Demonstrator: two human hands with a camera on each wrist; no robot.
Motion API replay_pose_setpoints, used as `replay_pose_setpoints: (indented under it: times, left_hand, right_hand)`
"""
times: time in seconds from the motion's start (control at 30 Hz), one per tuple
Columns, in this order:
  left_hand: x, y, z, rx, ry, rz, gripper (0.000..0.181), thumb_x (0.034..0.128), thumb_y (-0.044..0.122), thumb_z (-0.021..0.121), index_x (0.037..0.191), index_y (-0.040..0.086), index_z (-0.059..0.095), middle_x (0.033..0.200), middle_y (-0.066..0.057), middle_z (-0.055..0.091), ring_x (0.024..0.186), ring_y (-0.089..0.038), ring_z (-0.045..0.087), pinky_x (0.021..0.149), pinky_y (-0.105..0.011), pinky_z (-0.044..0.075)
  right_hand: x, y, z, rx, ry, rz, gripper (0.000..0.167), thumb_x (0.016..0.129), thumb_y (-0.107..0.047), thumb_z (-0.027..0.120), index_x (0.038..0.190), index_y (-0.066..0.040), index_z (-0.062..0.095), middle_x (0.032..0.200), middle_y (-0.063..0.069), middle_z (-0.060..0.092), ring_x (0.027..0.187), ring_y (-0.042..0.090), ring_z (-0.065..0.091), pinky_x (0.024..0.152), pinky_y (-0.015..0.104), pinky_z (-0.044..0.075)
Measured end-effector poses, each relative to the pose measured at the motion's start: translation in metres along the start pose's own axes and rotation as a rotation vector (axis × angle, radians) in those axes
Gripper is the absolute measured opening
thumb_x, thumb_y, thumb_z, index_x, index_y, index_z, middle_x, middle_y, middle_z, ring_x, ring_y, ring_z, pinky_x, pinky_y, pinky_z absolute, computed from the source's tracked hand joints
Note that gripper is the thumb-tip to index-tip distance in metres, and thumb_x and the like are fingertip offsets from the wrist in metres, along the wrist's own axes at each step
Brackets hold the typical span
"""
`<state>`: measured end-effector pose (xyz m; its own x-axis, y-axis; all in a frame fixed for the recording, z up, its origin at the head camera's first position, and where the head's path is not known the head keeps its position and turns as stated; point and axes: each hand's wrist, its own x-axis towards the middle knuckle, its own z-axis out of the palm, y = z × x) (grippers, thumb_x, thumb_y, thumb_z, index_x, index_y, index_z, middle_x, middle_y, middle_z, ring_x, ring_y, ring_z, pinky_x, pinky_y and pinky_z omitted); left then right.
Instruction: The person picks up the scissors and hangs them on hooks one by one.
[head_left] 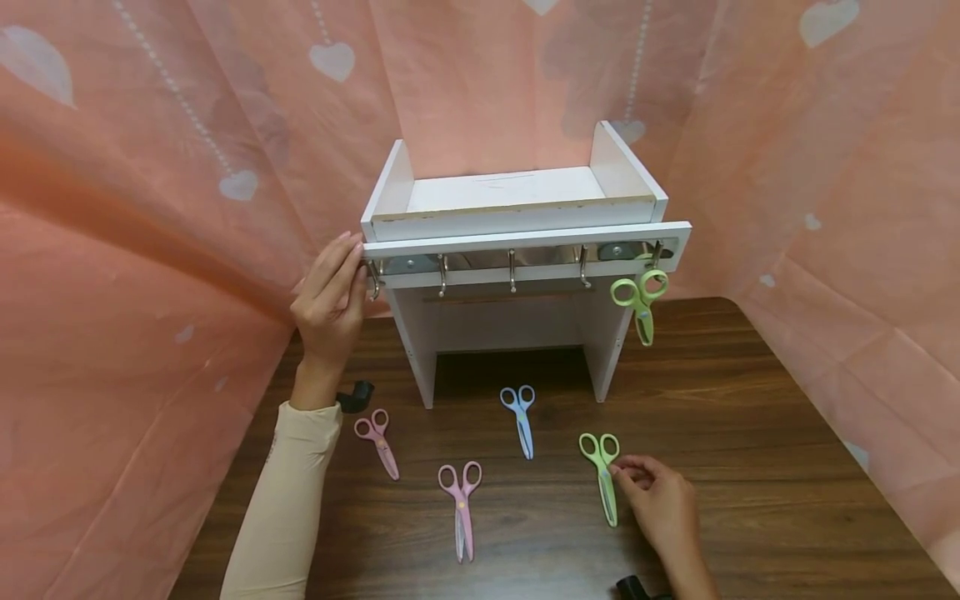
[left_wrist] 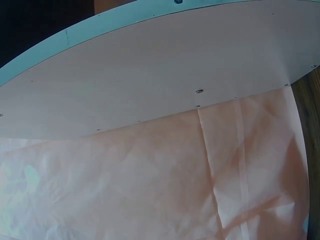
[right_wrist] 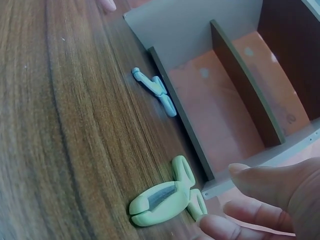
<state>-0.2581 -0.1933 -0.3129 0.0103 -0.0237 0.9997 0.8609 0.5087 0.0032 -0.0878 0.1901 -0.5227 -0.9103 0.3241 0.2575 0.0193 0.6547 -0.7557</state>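
My left hand [head_left: 328, 300] holds the left end of a white hook rack [head_left: 480, 237] fixed to the front of a white shelf unit [head_left: 393, 192]. On the rack's rightmost hook hangs a pair of green scissors [head_left: 642, 300]. Down on the table, my right hand [head_left: 663, 500] is beside a second pair of green scissors [head_left: 606, 483]. In the right wrist view its thumb stands apart from the fingers, and a fingertip is at the handle of these green scissors [right_wrist: 165, 200]. The left wrist view shows a white panel [left_wrist: 165, 65] but not the left hand.
Blue scissors [head_left: 521, 421], pink scissors [head_left: 378, 446] and larger pink scissors [head_left: 461, 508] lie on the dark wooden table [head_left: 787, 467]. Several metal hooks [head_left: 512, 271] line the rack. Pink curtain [head_left: 825, 167] surrounds the table's back and sides.
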Motion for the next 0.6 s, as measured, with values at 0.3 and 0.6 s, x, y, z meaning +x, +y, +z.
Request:
replay_pose_setpoints:
  times: [0.3,0.6]
  left_hand:
    - [0.0001,0.0014,-0.0022,0.004,0.011,0.000,0.040,0.0725,-0.028,0.072,0.108,-0.009,0.075,0.111,-0.026,0.072,0.108,-0.044,0.068,0.101,-0.046,0.055]
    - [0.0041,0.0055,0.0016,-0.007,0.019,0.004,0.040,0.0720,-0.029,0.072,0.107,-0.009,0.075,0.109,-0.026,0.072,0.107,-0.045,0.068,0.100,-0.046,0.056]
  right_hand:
    - [-0.0026,-0.0009,0.0024,-0.010,-0.065,0.007,0.014,0.084,-0.015,0.084,0.092,-0.006,0.078,0.072,-0.004,0.070,0.059,0.002,0.058,0.051,0.019,0.046]
    - [-0.0020,0.0010,0.0013,-0.061,-0.103,0.029,0.018,0.082,-0.017,0.086,0.093,-0.005,0.078,0.066,-0.005,0.065,0.054,0.003,0.051,0.048,0.021,0.041]
